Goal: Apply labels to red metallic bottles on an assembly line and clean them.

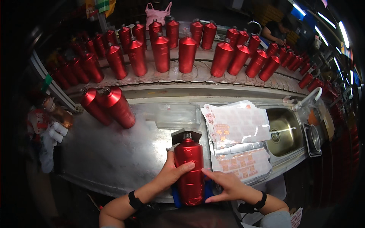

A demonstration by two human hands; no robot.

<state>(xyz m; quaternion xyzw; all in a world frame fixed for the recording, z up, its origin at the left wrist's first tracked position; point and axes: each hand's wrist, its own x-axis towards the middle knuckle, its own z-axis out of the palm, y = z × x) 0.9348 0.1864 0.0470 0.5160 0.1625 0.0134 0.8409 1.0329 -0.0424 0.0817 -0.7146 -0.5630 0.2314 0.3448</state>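
Red bottle (190, 171) at the near edge of the table (95, 159), neck pointing away from the body. Clasped from the left by the left hand (176, 169), thumb across the front. Right hand (228, 186) spread, index fingertip at the bottle's right side, thumb lower down. Just beyond, a clear tray (178, 116); to the right, printed sheets (237, 123), then a steel sink (291, 144). Back left, two red bottles (118, 108); farther off, a conveyor (152, 79) carrying many more.

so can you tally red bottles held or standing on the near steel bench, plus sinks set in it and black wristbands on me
Red bottle in the left hand: 1
Red bottles standing on the bench: 2
Sink: 1
Black wristbands: 2
Total: 6
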